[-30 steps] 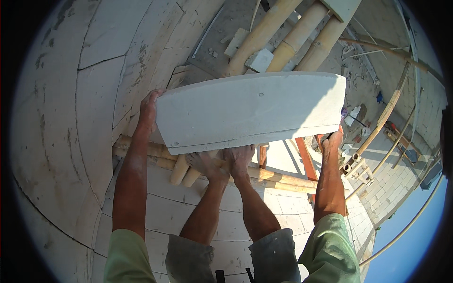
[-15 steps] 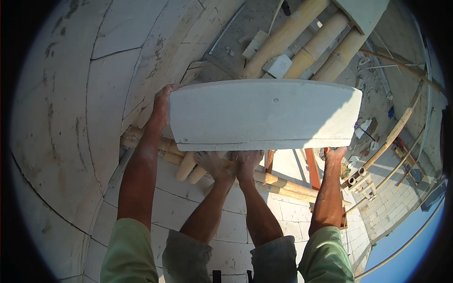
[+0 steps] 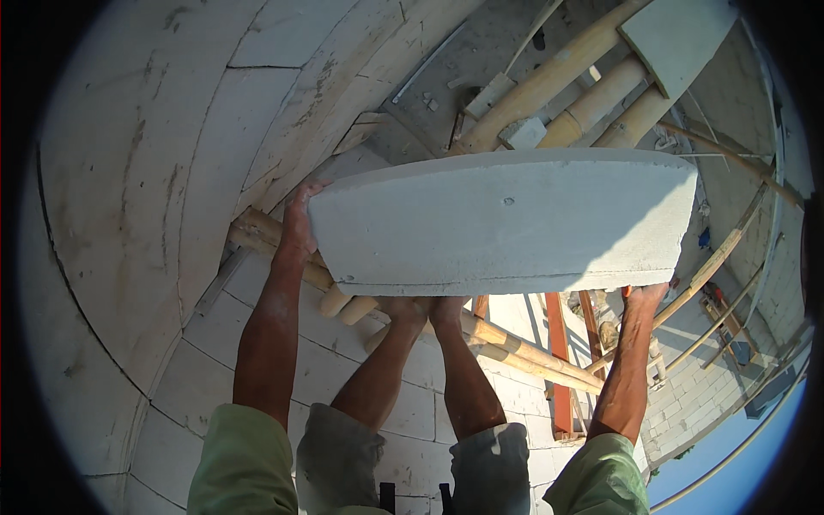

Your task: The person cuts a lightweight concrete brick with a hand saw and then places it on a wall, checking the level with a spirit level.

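Observation:
Across the middle of the head view, I hold up a long, pale grey lightweight concrete block (image 3: 481,227). My left hand (image 3: 300,215) grips its left end, fingers curled over the upper corner. At the lower right corner, my right hand (image 3: 645,296) supports it from below; most of those fingers are hidden behind the block. Sunlight falls on its right end, and a small pit marks its face. Below its lower edge my bare feet stand on bamboo poles (image 3: 343,300), with the toes hidden by the block.
A pale block wall (image 3: 129,215) rises on the left. Thick bamboo poles (image 3: 592,103) run ahead, with a flat board (image 3: 678,43) across them and a broken block piece (image 3: 524,133) beside them. Reddish posts (image 3: 558,360) stand below. Thin bamboo poles (image 3: 712,257) cross at right, above a lower level.
The block has shifted right and slightly down in view, appearing a bit larger, with both hands still on it. The bamboo and wall have also shifted as my head moved.

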Tool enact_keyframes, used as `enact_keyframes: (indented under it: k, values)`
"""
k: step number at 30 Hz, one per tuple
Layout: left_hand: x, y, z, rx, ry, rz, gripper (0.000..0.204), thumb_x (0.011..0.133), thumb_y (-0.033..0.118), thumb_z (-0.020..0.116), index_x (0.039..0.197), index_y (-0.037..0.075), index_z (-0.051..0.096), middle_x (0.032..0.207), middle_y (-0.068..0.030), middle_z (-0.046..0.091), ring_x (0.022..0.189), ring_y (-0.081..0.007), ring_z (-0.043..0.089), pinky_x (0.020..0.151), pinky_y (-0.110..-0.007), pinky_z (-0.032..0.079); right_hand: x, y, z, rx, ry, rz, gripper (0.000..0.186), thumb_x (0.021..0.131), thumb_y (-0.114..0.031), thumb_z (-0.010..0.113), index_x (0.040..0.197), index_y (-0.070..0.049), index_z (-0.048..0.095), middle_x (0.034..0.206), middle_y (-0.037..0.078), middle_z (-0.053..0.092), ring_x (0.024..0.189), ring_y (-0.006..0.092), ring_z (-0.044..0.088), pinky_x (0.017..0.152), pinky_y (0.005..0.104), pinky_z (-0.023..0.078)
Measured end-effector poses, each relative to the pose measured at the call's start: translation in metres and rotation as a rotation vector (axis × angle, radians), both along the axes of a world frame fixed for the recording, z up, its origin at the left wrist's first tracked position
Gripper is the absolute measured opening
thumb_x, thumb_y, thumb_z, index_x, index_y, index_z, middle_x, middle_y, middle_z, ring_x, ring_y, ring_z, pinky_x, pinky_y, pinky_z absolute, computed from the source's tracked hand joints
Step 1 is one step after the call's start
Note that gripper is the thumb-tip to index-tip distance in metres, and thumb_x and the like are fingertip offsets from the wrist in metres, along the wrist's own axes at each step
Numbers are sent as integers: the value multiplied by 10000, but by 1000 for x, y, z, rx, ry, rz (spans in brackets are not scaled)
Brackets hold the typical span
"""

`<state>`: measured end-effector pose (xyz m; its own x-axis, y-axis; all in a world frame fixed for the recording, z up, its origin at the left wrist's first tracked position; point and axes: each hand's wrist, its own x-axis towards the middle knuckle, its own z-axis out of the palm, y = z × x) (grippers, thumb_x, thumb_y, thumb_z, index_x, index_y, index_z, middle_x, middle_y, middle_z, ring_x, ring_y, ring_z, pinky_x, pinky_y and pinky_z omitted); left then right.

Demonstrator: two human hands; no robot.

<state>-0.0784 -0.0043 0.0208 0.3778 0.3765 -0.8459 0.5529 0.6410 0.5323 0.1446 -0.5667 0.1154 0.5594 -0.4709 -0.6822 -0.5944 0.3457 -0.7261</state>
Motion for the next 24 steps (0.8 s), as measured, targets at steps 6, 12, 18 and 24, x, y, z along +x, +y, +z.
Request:
enact_keyframes:
  k: [6, 12, 18, 24]
  values:
    - [-12, -35, 7, -159, 3, 108, 398, 898, 274, 524, 1177, 11, 629, 1099, -136, 626, 1012, -261, 615, 909, -407, 507, 64, 17, 43, -63, 2, 108, 386, 998, -274, 486, 1265, -14, 583, 1219, 144, 649, 1039, 317, 664, 837, 469, 580]
    - [13, -61, -14, -200, -11, 169, 390, 921, 277, 510, 1155, -12, 628, 1098, -142, 636, 986, -257, 626, 891, -394, 514, 98, -5, 29, -49, -108, 210, 366, 1000, -198, 483, 1286, 18, 555, 1241, 167, 635, 1063, 313, 664, 878, 467, 581]
    - [44, -48, -32, -125, -43, 30, 413, 911, 300, 530, 1135, -31, 632, 1041, -135, 652, 937, -247, 639, 862, -384, 518, 61, -27, -1, -51, -30, 91, 408, 1011, -292, 484, 1315, -29, 560, 1301, 118, 622, 1123, 305, 640, 914, 483, 564]
    - [52, -51, -34, -66, 0, -89, 389, 903, 288, 540, 1093, -33, 651, 1023, -126, 650, 926, -236, 635, 841, -381, 516, -26, -21, -64, -8, 41, -66, 443, 989, -323, 486, 1350, -71, 534, 1346, 116, 585, 1220, 292, 557, 998, 496, 470]
